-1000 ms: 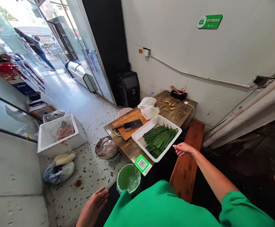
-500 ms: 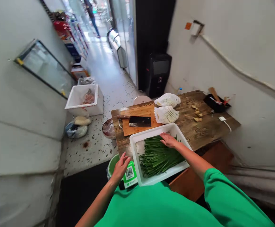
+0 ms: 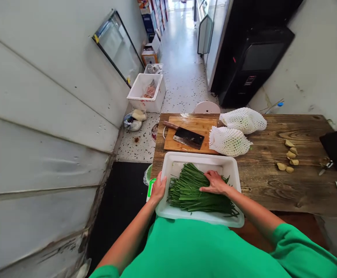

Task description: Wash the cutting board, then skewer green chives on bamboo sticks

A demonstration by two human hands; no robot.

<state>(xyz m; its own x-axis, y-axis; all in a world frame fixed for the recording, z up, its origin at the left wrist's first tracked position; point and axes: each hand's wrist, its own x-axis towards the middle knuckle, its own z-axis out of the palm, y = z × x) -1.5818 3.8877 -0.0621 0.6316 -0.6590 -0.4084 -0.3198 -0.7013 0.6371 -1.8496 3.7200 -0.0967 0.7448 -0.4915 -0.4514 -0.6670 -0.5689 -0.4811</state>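
Observation:
A white plastic tub sits at the table's near edge, close against my green shirt. Inside lies a pile of long green chives. My left hand grips the tub's left rim, thumb on the inner side and fingers partly hidden outside. My right hand rests on top of the chives with its fingers stretched out and the thumb apart. Just beyond the tub, a cleaver with a wooden handle lies on a bamboo cutting board.
Two net-wrapped vegetables lie at the board's right. Further right on the wooden table are several ginger-like pieces and a black box. A white foam box stands on the floor at the left. A green QR sign is beside the tub.
My left hand has moved from beside the tub to grip its left rim. The right hand still lies on the chives, its thumb now spread. The view has turned left and the tub sits straighter.

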